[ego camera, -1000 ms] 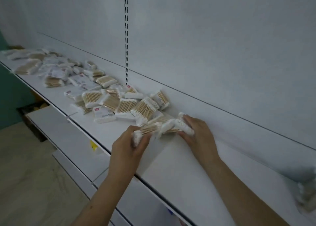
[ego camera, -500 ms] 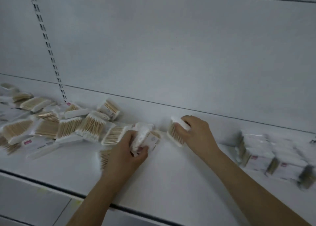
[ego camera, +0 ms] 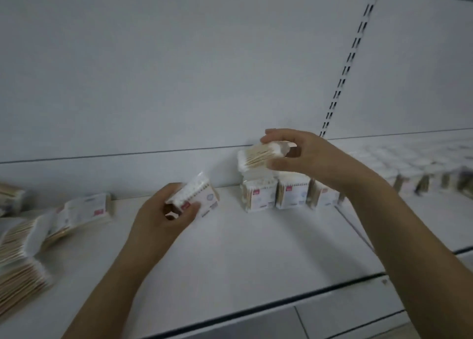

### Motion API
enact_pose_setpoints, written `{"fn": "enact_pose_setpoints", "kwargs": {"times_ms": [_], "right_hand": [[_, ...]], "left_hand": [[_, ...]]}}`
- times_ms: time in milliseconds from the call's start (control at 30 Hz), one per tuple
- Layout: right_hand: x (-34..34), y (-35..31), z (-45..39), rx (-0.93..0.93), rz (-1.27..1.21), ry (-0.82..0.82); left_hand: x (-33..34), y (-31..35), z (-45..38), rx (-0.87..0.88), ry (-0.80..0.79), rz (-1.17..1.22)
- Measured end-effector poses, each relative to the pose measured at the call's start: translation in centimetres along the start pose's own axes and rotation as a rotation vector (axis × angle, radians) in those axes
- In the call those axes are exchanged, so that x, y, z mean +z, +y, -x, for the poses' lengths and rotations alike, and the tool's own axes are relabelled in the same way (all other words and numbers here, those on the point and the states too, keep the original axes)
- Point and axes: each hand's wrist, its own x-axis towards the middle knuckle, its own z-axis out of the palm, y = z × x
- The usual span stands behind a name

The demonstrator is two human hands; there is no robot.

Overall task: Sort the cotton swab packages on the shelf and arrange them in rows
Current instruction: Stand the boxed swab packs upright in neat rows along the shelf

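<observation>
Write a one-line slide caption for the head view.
Right hand lowers a swab pack onto the upright row; left hand holds another pack.

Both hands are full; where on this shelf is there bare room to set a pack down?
Bare shelf lies between the left hand and the standing row, and forward to the front edge. Crowded: loose packs at left, rows beyond the right hand.

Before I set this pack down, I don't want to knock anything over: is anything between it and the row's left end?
Nothing visible. The pack in the right hand hangs just above the row; the shelf left of the row lies bare.
</observation>
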Motion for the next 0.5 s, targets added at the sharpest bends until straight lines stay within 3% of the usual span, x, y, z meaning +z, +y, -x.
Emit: {"fn": "enact_pose_setpoints", "kwargs": {"times_ms": [200,267,400,500], "right_hand": [[-4.6,2.5,3.1,-0.048,0.159,0.180],[-5.5,3.4,3.5,-0.076,0.314,0.205],[-4.7,6.4,2.7,-0.057,0.778,0.097],[-2.7,8.8,1.6,-0.116,0.836,-0.026]], "left_hand": [[6.3,2.6,-1.3,0.005,-0.115,0.040],[8.1,3.3,-1.5,0.028,-0.130,0.013],[11.2,3.5,-1.8,0.018,-0.088,-0.035],[12.8,3.2,-1.7,-0.048,0.015,-0.049]]}}
